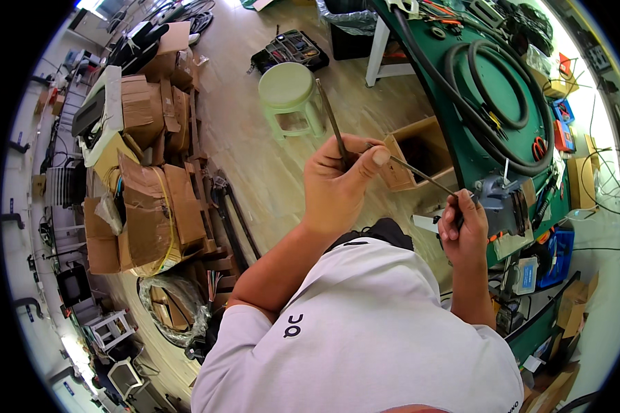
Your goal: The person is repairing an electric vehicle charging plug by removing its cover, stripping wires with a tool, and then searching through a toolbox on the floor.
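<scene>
My left hand [337, 186] is closed in front of my chest, thumb against fingers. A slim dark rod-like length [329, 113], perhaps cable, sticks up from its grip. A thinner dark strand [424, 175] runs from the left thumb and fingertip down to my right hand [465, 224], whose fingers are curled around its other end. Whether the two lengths are one piece is hidden inside the left hand. Just beyond the right hand, a blue-grey bench vise [499, 203] sits at the edge of the green workbench [430, 76].
Thick black cable [541, 124] lies coiled on the bench among hand tools. An open cardboard box [399, 168] stands below it. Ahead are a pale green stool [287, 86] and a tool case [293, 51]. Flattened cartons [145, 199] are piled to the left.
</scene>
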`<state>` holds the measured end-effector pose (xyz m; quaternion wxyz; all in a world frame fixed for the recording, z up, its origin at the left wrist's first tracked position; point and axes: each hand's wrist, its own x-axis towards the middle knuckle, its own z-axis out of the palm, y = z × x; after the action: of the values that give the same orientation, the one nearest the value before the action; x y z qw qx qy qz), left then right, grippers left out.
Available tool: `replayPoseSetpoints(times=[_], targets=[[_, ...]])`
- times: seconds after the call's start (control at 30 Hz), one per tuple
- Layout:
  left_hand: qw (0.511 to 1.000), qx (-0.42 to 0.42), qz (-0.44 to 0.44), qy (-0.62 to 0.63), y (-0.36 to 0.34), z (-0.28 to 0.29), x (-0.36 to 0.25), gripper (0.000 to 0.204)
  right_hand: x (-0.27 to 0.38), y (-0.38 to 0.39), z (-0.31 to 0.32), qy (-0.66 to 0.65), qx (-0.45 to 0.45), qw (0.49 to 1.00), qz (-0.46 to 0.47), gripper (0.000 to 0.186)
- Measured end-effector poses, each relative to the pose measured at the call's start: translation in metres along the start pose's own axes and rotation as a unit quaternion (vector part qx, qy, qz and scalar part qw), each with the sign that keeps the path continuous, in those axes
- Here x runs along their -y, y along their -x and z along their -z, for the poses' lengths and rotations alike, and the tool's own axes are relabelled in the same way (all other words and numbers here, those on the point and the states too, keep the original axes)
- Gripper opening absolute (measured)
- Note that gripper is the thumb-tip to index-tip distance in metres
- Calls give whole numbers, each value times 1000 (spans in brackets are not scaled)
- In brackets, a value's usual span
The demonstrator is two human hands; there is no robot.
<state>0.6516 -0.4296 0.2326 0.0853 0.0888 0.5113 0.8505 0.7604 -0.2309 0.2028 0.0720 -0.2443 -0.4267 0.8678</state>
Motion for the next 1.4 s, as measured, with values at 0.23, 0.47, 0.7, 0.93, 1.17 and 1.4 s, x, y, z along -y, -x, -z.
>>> replayPoseSetpoints(times=[0.23,0.47,0.7,0.93,1.17,1.4], targets=[[999,-41,-6,1,-47,32,-12,21,-2,-33,-40,234,173,957,-17,14],[999,30,-14,-28,-114,28,-14,36,5,-119,-91,202,249,946,53,15],[996,25,-60,-67,-184,12,-8,34,33,-196,-116,248,243,937,47,14],[997,17,-71,13,-232,10,2,31,36,-237,-128,279,247,927,45,11],[991,99,-38,79,-270,29,-5,32,23,-259,-155,267,202,939,73,12],[982,152,-19,108,-295,58,-14,33,4,-267,-192,241,160,953,83,12]])
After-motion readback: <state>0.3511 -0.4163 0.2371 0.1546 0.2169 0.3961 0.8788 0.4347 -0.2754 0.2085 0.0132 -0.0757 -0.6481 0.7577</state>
